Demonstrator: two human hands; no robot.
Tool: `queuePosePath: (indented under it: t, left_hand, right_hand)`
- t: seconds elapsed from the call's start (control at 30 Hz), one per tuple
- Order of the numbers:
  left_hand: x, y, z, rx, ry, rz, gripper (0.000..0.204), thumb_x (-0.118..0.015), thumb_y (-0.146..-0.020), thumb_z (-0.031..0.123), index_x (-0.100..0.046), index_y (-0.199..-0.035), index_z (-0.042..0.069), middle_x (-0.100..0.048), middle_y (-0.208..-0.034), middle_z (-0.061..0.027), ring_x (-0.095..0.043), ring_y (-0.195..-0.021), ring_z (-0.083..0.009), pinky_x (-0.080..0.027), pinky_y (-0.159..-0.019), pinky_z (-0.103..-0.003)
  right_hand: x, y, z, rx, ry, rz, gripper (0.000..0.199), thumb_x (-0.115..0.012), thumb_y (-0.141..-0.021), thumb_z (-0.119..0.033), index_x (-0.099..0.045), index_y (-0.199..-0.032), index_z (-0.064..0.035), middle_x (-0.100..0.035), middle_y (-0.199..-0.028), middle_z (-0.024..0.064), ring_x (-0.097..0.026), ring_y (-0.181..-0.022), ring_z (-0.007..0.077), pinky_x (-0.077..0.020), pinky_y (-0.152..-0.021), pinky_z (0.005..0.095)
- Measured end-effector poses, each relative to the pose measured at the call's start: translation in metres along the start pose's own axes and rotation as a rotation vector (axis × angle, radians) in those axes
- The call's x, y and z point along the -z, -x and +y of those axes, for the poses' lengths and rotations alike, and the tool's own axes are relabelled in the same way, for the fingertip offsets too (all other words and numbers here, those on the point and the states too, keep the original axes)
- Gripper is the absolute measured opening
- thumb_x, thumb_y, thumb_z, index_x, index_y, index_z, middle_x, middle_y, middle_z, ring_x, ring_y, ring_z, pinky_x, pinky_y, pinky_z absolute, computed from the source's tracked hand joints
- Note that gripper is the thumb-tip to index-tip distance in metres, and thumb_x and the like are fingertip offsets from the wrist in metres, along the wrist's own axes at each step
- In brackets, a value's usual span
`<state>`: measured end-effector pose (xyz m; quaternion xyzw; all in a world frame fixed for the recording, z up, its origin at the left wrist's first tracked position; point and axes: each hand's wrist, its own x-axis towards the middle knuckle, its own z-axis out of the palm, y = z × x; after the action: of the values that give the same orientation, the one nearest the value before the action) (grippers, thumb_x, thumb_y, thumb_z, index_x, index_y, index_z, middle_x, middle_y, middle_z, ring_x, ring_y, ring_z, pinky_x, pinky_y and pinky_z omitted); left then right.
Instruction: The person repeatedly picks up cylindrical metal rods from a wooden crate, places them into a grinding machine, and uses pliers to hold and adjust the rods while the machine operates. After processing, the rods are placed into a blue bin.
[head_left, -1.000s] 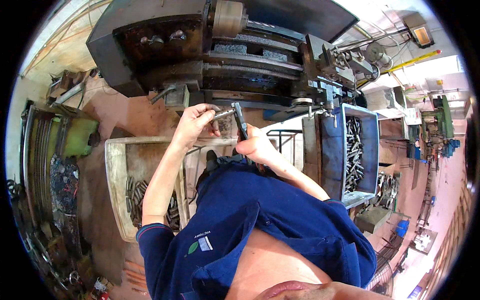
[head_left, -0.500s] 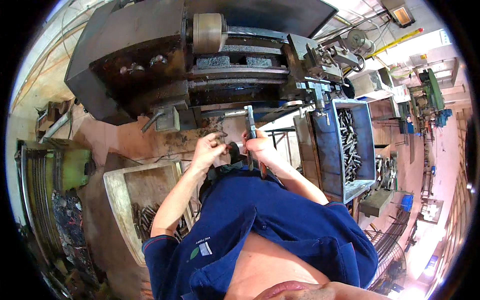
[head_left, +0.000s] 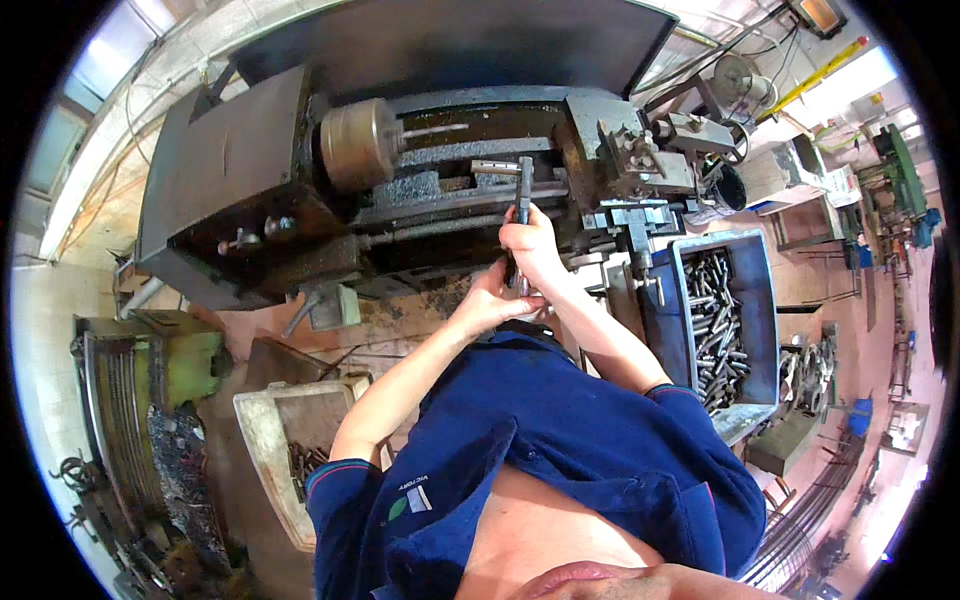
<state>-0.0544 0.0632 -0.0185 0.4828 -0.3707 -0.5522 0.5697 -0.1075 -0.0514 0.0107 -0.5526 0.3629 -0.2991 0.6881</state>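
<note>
My right hand [head_left: 532,243] is closed around a pair of dark pliers [head_left: 525,185] in front of the lathe bed. A short shiny metal rod [head_left: 494,167] sticks out to the left from the jaws. Below it, my left hand [head_left: 487,303] is closed on the lower handle end; its fingertips are partly hidden. Behind the pliers lies the lathe bed [head_left: 460,232]. The round chuck [head_left: 352,147] is to the left, with a thin rod [head_left: 435,130] pointing right from it.
The tool carriage [head_left: 630,150] stands on the right of the bed. A blue bin [head_left: 766,330] with many metal pins is at my right. On my left is a pale tray [head_left: 262,455] with more metal pieces. A green machine [head_left: 190,365] stands at far left.
Both hands have moved up toward the lathe with the pliers and rod. My left hand, apart from the pliers before, now grips their lower end. The view has shifted.
</note>
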Motion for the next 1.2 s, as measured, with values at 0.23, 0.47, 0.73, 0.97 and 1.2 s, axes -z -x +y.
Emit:
queuePosePath:
  t: [0.23, 0.47, 0.73, 0.97, 1.2]
  left_hand:
    - [-0.003, -0.055, 0.011, 0.059, 0.243, 0.073, 0.067, -0.074, -0.060, 0.006, -0.041, -0.118, 0.000, -0.056, -0.101, -0.0057, -0.057, -0.090, -0.0149, -0.047, -0.081, -0.028]
    - [-0.007, -0.068, 0.024, 0.115, 0.314, 0.127, 0.072, -0.079, -0.057, 0.015, -0.042, -0.114, -0.005, -0.054, -0.103, -0.0121, -0.056, -0.094, -0.0199, -0.047, -0.084, -0.031]
    - [0.000, -0.071, 0.036, 0.097, 0.277, 0.100, 0.063, -0.077, -0.061, 0.019, -0.045, -0.111, -0.002, -0.057, -0.094, -0.0064, -0.058, -0.085, -0.0143, -0.047, -0.065, -0.025]
    - [0.028, -0.059, 0.024, 0.006, 0.289, 0.123, 0.064, -0.077, -0.060, 0.018, -0.044, -0.111, -0.002, -0.054, -0.095, -0.0056, -0.057, -0.084, -0.0146, -0.047, -0.066, -0.025]
    - [0.045, -0.041, 0.033, 0.044, 0.405, 0.136, 0.066, -0.079, -0.058, 0.015, -0.044, -0.111, -0.003, -0.054, -0.098, -0.0077, -0.054, -0.093, -0.0161, -0.048, -0.079, -0.028]
  right_hand:
    - [0.015, -0.041, -0.014, -0.068, -0.112, -0.033, 0.026, -0.058, -0.059, -0.004, -0.047, -0.083, -0.0030, -0.044, -0.067, -0.0009, -0.040, -0.061, 0.0076, -0.0345, -0.050, 0.0237]
    - [0.021, -0.057, -0.032, -0.091, 0.017, -0.100, 0.030, -0.056, -0.061, -0.005, -0.049, -0.090, 0.0005, -0.047, -0.067, 0.0011, -0.044, -0.061, 0.0095, -0.0370, -0.049, 0.0253]
    - [0.009, -0.068, -0.036, -0.062, 0.167, -0.070, 0.034, -0.059, -0.060, -0.011, -0.050, -0.090, 0.0025, -0.051, -0.068, 0.0061, -0.050, -0.063, 0.0142, -0.0412, -0.053, 0.0286]
    - [-0.025, -0.070, -0.035, -0.077, 0.310, -0.095, 0.033, -0.059, -0.059, -0.013, -0.051, -0.086, 0.0040, -0.054, -0.073, 0.0120, -0.053, -0.072, 0.0190, -0.0440, -0.066, 0.0306]
    - [-0.051, -0.064, -0.035, -0.106, 0.334, -0.130, 0.031, -0.059, -0.059, -0.014, -0.050, -0.083, 0.0015, -0.054, -0.074, 0.0108, -0.051, -0.070, 0.0184, -0.0432, -0.063, 0.0309]
